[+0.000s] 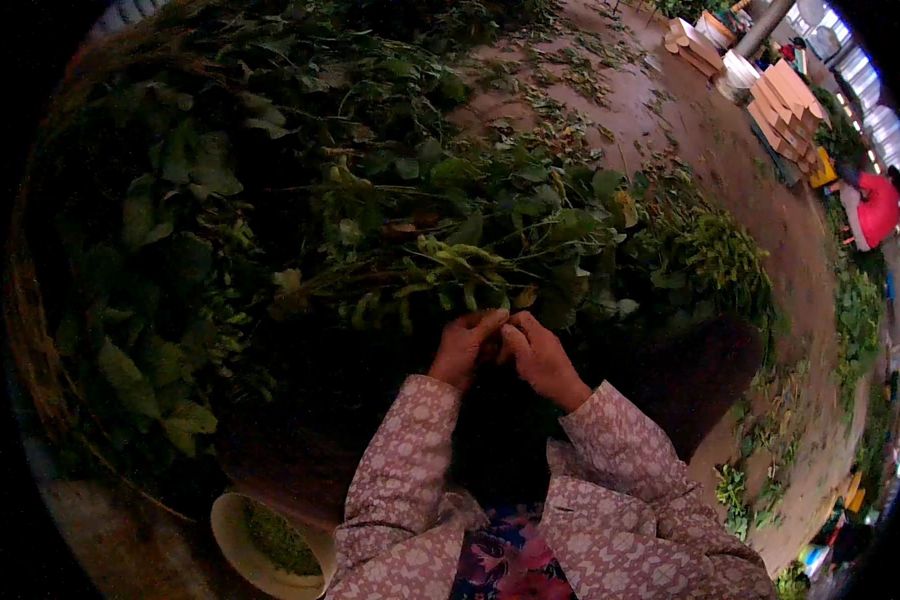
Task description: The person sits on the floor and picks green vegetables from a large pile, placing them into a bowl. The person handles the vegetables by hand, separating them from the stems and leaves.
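My left hand (459, 346) and my right hand (543, 360) meet in front of me at the lower edge of a bunch of green bean plants (465, 259). Plump green pods (461, 262), likely soybean, hang from the stems just above my fingertips. My left thumb and fingers pinch together against a hanging pod (504, 301). The fingers of my right hand are curled in beside them, and what lies between them is hidden. Below left, a pale bucket (226, 551) holds a heap of green pods (274, 536).
Leafy cut plants (187, 165) are heaped to the left and ahead. Scattered leaves cover parts of the brown floor (645, 112). Stacked cardboard boxes (787, 112) and a white bucket (736, 73) stand far right. A person in red (876, 210) bends near another plant row (859, 322).
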`<state>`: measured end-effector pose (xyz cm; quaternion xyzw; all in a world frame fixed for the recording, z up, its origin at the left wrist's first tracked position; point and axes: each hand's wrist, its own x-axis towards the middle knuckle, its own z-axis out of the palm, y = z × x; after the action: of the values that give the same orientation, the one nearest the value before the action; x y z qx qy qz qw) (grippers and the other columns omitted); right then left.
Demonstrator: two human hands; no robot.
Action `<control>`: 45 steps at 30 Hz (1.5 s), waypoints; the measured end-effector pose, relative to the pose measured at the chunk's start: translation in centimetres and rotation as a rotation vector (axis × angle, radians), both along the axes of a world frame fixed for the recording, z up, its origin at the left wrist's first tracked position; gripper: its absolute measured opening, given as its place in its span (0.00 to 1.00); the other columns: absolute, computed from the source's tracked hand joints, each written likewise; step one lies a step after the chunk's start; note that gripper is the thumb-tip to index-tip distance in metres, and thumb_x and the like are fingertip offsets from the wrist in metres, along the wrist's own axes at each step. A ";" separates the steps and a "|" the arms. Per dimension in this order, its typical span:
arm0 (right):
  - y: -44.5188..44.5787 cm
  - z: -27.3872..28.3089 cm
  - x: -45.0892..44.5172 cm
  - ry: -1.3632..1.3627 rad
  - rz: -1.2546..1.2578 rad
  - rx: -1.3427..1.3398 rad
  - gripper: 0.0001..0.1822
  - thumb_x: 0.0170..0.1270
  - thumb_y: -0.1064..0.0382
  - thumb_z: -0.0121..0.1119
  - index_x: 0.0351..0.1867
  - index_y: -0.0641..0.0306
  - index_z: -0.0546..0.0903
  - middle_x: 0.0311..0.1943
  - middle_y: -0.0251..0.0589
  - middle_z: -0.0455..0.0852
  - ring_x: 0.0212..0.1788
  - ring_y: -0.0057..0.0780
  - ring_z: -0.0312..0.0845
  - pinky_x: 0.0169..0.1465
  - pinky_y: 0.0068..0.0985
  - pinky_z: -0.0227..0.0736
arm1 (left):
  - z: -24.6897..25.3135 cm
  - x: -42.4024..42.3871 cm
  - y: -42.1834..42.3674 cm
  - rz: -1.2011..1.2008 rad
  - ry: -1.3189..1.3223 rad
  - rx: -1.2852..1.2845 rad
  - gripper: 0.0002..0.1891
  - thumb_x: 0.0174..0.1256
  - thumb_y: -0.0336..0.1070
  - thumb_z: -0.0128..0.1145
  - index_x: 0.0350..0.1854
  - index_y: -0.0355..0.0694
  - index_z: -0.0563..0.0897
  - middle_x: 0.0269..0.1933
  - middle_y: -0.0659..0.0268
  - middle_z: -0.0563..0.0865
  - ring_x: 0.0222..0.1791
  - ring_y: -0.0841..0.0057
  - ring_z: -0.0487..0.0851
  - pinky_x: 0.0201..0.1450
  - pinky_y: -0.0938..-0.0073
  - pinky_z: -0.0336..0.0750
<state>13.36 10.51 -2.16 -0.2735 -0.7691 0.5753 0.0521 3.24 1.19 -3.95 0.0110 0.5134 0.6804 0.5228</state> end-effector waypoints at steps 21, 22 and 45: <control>0.4 3.9 1.2 -0.062 -0.152 -1.139 0.05 0.66 0.56 0.45 0.37 0.51 0.67 0.17 0.25 0.61 0.12 0.11 0.49 0.12 0.13 0.43 | -2.2 0.7 -0.4 0.012 -0.261 0.153 0.09 0.60 0.39 0.55 0.39 0.41 0.80 0.31 0.72 0.80 0.25 0.85 0.74 0.27 0.85 0.65; 0.5 3.9 1.1 -0.073 -0.160 -1.069 0.05 0.66 0.56 0.45 0.37 0.52 0.67 0.17 0.25 0.62 0.12 0.12 0.50 0.11 0.13 0.44 | -0.9 0.7 -0.2 0.001 -0.216 0.108 0.09 0.59 0.39 0.56 0.38 0.41 0.80 0.31 0.72 0.80 0.25 0.85 0.74 0.27 0.85 0.65; 2.6 2.3 1.3 -0.146 0.081 -0.283 0.13 0.58 0.61 0.56 0.40 0.64 0.72 0.25 0.38 0.77 0.26 0.29 0.71 0.31 0.27 0.69 | 0.1 -0.9 -1.3 -0.257 0.224 -0.038 0.14 0.57 0.34 0.55 0.43 0.33 0.78 0.27 0.66 0.79 0.23 0.80 0.75 0.26 0.79 0.70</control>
<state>14.68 13.14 0.17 -0.2880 -0.6923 0.6583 -0.0661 2.33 -0.07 -3.87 0.1425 0.5756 0.5928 0.5450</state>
